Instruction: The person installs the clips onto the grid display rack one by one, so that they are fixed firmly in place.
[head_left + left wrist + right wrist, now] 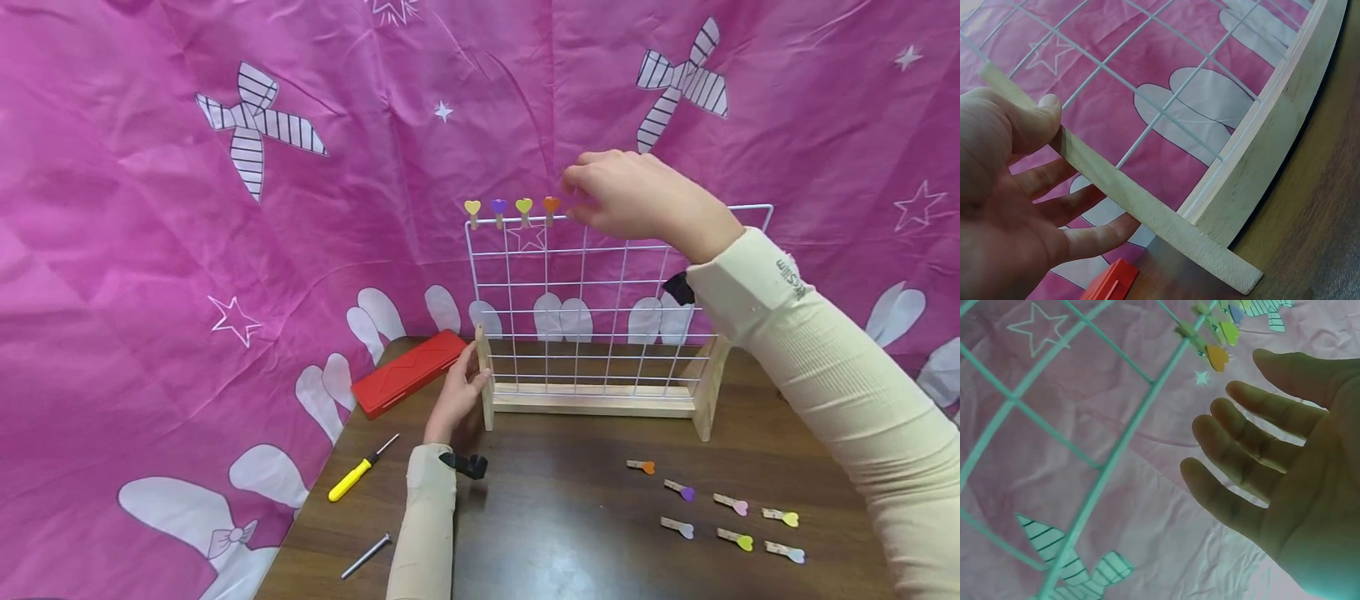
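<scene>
A white wire grid rack [585,310] stands upright in a wooden frame. My left hand [454,400] grips the frame's left side post [1141,200], thumb on one side and fingers on the other. Several small wooden clothespins with hearts are clipped along the top wire at its left end: yellow [472,208], purple [498,208], lime green [524,207] and orange [552,206]. Just right of the orange one, my right hand [637,196] hovers at the top wire. Its fingers [1229,444] are loosely extended and apart from the wire, holding nothing.
More heart clothespins, such as an orange one [642,467] and a pink one [732,504], lie on the table at front right. A red case [408,372] lies left of the rack. Nearer are a yellow screwdriver [363,468] and a metal bolt [366,557]. A pink curtain [360,200] hangs behind.
</scene>
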The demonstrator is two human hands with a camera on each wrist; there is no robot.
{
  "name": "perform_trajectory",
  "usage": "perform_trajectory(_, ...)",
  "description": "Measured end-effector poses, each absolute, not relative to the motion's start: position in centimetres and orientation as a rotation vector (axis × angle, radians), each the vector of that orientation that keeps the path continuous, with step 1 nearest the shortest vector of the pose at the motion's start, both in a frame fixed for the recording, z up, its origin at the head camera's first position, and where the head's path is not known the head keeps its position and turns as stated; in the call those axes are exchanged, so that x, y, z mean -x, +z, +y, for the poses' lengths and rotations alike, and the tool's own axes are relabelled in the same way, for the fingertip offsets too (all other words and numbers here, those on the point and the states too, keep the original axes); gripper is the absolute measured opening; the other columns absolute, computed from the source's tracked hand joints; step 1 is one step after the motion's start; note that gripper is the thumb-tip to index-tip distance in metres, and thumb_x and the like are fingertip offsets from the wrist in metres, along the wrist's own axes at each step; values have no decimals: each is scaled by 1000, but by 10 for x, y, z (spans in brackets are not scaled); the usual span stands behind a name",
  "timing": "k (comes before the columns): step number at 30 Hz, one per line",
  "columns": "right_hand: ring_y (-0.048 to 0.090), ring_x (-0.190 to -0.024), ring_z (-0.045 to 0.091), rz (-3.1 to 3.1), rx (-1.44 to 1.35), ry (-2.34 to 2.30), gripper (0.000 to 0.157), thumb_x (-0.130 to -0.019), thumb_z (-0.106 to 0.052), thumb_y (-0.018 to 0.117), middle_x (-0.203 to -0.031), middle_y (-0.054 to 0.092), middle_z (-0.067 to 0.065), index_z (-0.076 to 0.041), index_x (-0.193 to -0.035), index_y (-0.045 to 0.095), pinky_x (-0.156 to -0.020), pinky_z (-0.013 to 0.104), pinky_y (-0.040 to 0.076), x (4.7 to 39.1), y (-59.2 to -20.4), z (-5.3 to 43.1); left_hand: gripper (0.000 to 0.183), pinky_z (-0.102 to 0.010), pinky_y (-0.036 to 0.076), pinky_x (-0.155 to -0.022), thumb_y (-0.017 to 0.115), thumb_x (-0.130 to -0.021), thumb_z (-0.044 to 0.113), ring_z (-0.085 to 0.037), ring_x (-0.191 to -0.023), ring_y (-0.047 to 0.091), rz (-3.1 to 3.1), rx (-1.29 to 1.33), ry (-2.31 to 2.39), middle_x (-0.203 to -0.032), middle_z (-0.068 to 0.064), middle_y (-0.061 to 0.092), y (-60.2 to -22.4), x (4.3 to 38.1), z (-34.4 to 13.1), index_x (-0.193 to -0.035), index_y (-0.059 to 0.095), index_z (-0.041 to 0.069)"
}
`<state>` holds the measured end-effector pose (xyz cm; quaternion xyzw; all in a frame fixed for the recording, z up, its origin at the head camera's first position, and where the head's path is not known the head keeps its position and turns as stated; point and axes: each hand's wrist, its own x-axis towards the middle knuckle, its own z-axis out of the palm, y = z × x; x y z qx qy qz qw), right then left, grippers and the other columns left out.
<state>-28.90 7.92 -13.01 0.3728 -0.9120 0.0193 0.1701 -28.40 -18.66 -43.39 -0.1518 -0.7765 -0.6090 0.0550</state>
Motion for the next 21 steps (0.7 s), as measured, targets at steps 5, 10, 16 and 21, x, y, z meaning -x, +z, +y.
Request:
perform_trajectory(5, 52, -68, 19, -2541, -1095, 124, 2, -84, -11, 58, -78, 54, 1, -11, -85, 60, -55, 37, 44, 284, -152, 94, 60, -46, 33, -102, 50, -90, -7, -35, -127, 38, -2355, 464, -1846, -141, -25, 35, -435, 284, -188, -143, 24, -1)
perform_trajectory(10, 50, -60, 12, -2530, -1167, 209, 3, -84, -13, 63, -69, 54, -4, -13, -82, 61, -55, 31, 42, 285, -183, 109, 59, -46, 34, -101, 51, -89, -6, -35, -126, 39, -2367, 461, -1801, -140, -25, 36, -433, 286, -188, -143, 25, -3)
perform_trajectory(16, 50, -59, 5, -2536, -1223, 285, 6, -84, -9, 61, -72, 58, -8, -14, -84, 64, -54, 27, 44, 283, -221, 127, 59, -45, 33, -102, 52, -90, -4, -34, -126, 40, -2386, 449, -1782, -140, -24, 37, -432, 285, -189, -143, 25, -2)
perform_trajectory(21, 47, -54, 2, -2577, -1266, 319, 4, -86, -12, 61, -69, 57, -11, -14, -86, 64, -51, 25, 42, 278, -253, 139, 60, -45, 33, -102, 52, -90, -3, -33, -127, 38, -2389, 451, -1783, -141, -23, 35, -434, 284, -189, -143, 24, -2)
